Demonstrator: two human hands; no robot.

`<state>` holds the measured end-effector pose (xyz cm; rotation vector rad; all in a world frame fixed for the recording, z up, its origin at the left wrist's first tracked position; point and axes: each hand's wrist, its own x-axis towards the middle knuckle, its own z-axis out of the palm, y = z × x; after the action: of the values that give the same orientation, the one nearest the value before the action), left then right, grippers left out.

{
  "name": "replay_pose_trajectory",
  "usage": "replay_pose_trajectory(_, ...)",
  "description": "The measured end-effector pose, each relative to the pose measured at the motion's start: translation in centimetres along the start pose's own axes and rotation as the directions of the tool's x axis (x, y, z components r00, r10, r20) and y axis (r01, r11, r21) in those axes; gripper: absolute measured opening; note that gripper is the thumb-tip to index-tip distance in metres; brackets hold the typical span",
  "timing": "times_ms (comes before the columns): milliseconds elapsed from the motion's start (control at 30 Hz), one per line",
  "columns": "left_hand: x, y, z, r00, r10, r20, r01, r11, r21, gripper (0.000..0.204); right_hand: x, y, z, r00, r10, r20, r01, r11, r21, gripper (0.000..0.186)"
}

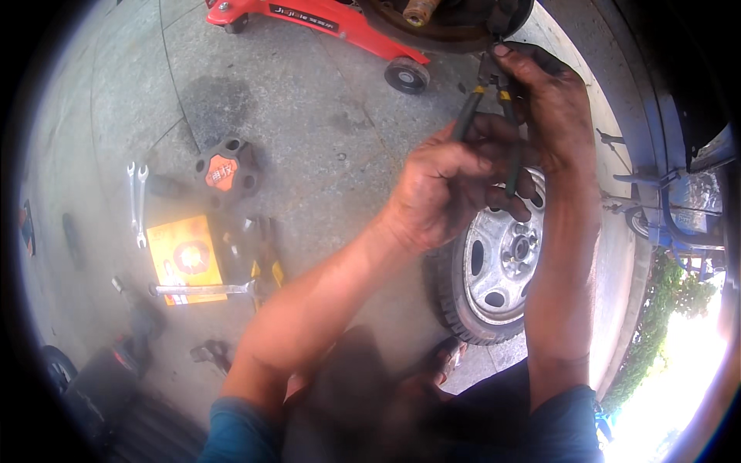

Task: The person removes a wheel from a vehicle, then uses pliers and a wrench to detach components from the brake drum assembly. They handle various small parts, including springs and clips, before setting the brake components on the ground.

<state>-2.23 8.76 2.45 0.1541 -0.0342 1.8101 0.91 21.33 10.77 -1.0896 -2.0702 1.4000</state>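
Pliers point(470, 116) with dark green handles and yellow bands near the pivot point upward, their handles slightly apart. My left hand point(448, 181) is closed round these handles. Beside the jaws, my right hand point(552, 100) pinches at the lower edge of a dark round brake part point(455, 42); its fingertips hide whatever small piece is between them. The jaws sit right by those fingertips, and I cannot tell what they grip. A rusty hub end point(419, 11) sticks out of the brake part. Both hands are dark with grease.
A wheel with tyre point(494, 266) lies below my hands. A red floor jack point(332, 27) stands at the top. To the left on the concrete are a black-and-orange wheel cap point(224, 174), two wrenches point(137, 204), and a yellow box point(181, 251) with another wrench point(202, 290) across it.
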Motion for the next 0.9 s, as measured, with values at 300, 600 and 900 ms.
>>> replay_pose_trajectory(300, -0.2, 0.8, 0.0, 0.998, -0.042, 0.048, 0.045, 0.997, -0.056, 0.043, -0.3, 0.2, 0.8, 0.998, -0.026, -0.055, 0.029, 0.998, 0.051, 0.023)
replay_pose_trajectory(600, -0.2, 1.1, 0.1, 0.997, -0.013, 0.072, 0.011, 0.999, 0.03, 0.04, -0.7, 0.0, 1.2, 0.992, 0.067, -0.105, -0.056, 0.993, 0.105, 0.027)
replay_pose_trajectory(900, -0.5, 1.1, 0.6, 0.99, 0.038, -0.139, -0.047, 0.997, -0.067, 0.031, -0.2, 0.9, 1.8, 0.995, -0.039, -0.097, 0.057, 0.98, 0.19, 0.027)
